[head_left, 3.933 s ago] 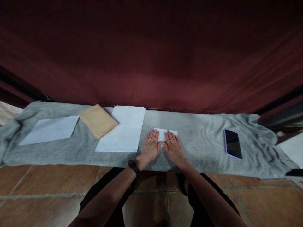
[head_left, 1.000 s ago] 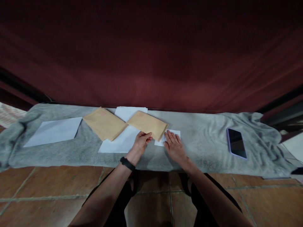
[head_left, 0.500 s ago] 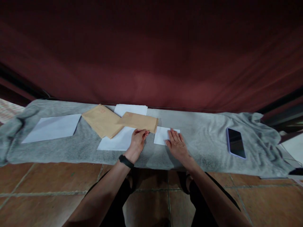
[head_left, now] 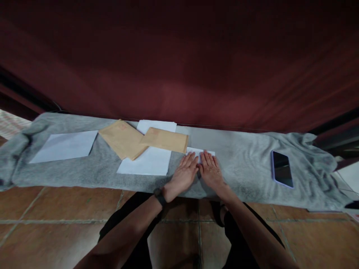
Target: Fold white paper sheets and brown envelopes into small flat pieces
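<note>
A small white folded paper (head_left: 193, 150) lies on the grey cloth, mostly covered by my two hands. My left hand (head_left: 185, 169) rests flat on its left part, fingers stretched out. Beside it, almost touching, my right hand (head_left: 209, 170) presses flat on the right part. Just left of the paper's far corner is a brown envelope (head_left: 168, 140), which overlaps a larger stack of brown envelopes (head_left: 122, 139). White sheets (head_left: 148, 162) show from under the envelopes.
Another white sheet (head_left: 66, 145) lies at the far left. A phone in a purple case (head_left: 282, 170) is on the right. The grey cloth (head_left: 244, 160) covers a narrow bench, with a dark red drape (head_left: 179, 93) behind and a tiled floor (head_left: 70, 209) in front.
My left hand has left the brown envelope's near edge and moved right onto the small white paper, opening flat. My right hand has stayed on the paper. The view has shifted slightly.
</note>
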A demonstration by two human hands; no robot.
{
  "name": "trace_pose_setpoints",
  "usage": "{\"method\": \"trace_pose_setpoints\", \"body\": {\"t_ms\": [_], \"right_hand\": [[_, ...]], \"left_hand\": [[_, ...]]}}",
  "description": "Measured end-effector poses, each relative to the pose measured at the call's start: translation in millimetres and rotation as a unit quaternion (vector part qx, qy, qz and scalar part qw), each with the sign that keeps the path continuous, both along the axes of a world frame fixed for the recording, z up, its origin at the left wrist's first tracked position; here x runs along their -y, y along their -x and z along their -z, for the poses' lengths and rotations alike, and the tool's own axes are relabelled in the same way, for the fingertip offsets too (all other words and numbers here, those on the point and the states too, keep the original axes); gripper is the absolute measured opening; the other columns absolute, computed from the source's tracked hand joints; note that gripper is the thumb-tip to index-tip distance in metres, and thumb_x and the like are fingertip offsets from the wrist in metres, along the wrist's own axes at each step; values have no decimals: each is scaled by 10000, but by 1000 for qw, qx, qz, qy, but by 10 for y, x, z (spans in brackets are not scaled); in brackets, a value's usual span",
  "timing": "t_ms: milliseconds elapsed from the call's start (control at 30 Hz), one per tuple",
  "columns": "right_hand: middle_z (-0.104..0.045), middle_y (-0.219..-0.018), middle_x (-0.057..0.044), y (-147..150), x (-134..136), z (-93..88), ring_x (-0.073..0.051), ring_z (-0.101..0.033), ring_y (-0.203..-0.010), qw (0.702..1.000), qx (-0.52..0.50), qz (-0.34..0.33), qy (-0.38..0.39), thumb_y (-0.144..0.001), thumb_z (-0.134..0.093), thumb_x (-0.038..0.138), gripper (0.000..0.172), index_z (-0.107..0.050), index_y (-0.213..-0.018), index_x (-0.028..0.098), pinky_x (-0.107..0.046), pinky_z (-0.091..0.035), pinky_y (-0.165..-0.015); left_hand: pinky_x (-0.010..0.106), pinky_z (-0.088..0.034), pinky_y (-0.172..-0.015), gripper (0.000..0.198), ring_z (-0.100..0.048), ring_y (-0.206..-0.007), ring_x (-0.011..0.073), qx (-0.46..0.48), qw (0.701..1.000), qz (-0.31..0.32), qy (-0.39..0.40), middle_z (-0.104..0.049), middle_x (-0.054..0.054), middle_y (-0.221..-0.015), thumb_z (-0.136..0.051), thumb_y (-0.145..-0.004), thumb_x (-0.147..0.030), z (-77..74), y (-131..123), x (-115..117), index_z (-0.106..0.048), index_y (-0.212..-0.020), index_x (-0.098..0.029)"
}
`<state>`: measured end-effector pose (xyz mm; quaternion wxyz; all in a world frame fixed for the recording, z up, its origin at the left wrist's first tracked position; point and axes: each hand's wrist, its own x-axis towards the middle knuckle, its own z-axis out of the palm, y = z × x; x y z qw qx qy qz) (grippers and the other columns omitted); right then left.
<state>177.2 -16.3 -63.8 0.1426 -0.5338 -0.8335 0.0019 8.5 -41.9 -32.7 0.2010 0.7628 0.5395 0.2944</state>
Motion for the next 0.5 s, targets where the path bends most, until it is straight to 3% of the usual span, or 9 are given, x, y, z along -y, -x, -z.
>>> {"method": "trace_pose_setpoints", "body": {"t_ms": [67, 167, 500], "right_hand": [[-348, -1619, -171, -8, 0, 0, -287, -311, -1506, 1000, 6, -1, 2, -1057, -311, 325, 555, -354, -1556, 86, -504, -248, -1212], [-344, -1622, -169, -33, -1, 5, -278, -303, -1509, 1000, 5, -5, 0, -1056, -309, 319, 552, -357, -1555, 89, -501, -246, -1214], [-386, -1595, -194, -244, -40, 56, -317, -365, -1470, 999, -5, 34, -12, -1048, -297, 348, 591, -326, -1563, 60, -537, -266, -1194]], "left_hand": [[479, -227, -1251, 533, -265, -1530, 260, -129, 991, 22, -19, -355, 168, -1617, -434, -998, -287, 70, -46, 40, -410, -1496, -99], [448, -190, -1267, 597, -212, -1546, 244, -208, 977, 23, -26, -285, 171, -1645, -402, -1030, -365, 141, -43, 36, -321, -1549, -81], [483, -220, -1251, 674, -195, -1548, 289, -217, 975, -19, -38, -265, 210, -1642, -407, -1022, -440, 163, -44, 38, -277, -1564, -61]]}}
